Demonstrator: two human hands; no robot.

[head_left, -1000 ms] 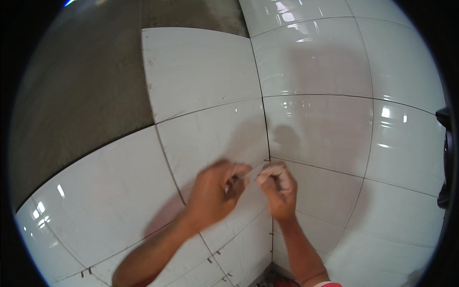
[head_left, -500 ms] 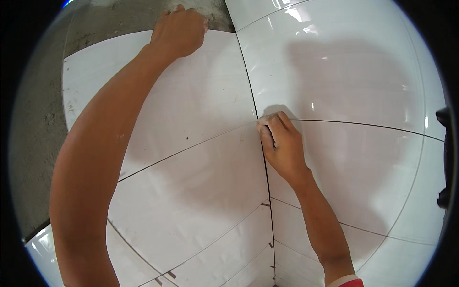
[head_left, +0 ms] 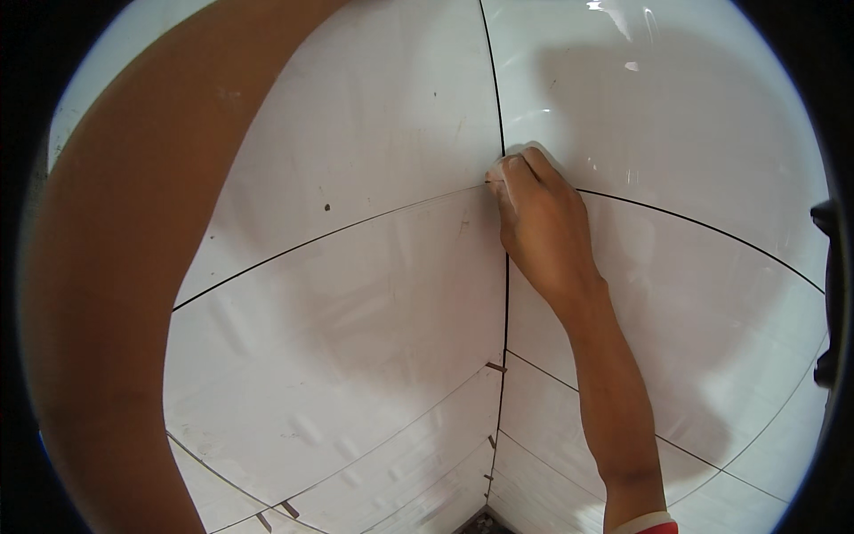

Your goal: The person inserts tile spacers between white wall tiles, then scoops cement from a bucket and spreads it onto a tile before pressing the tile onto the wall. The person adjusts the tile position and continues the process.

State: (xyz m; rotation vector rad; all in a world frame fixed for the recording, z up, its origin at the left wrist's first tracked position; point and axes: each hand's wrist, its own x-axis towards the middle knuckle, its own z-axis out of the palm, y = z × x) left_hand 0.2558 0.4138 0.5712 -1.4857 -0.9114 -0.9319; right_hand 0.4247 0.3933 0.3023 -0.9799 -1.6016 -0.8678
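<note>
We've got the horiz. seam (head_left: 329, 235) on the L wall (head_left: 356, 320) midway up, leading from our R hand (head_left: 538, 205) at the far corner out to the L & near side. Its long axis slopes down L in a slight bow; it's dark at the L, fainter nr the hand. R hand's fingers are curled in, thumb nr forefinger, tips seemingly touching where the seam meets the corner line (head_left: 507, 303); can't tell if they pinch anything thin. Our L hand's past the top edge, out of view, so can't tell how open it is or what it has.

Edges: corner line goes approx. vert. above & below R hand; the R wall's seam (head_left: 694, 217) heads R & near, bending down. Room: L forearm (head_left: 116, 267) fills the L side, well apart from R forearm (head_left: 614, 383), w/ broad tile face btwn; R wall (head_left: 694, 347) spreads R of the latter. Lower down, small brown wedges (head_left: 495, 367) sit along the joints, one beside the corner line. Dark gap (head_left: 487, 521) at corner's foot; red-&-white cuff (head_left: 654, 525) nr R.
</note>
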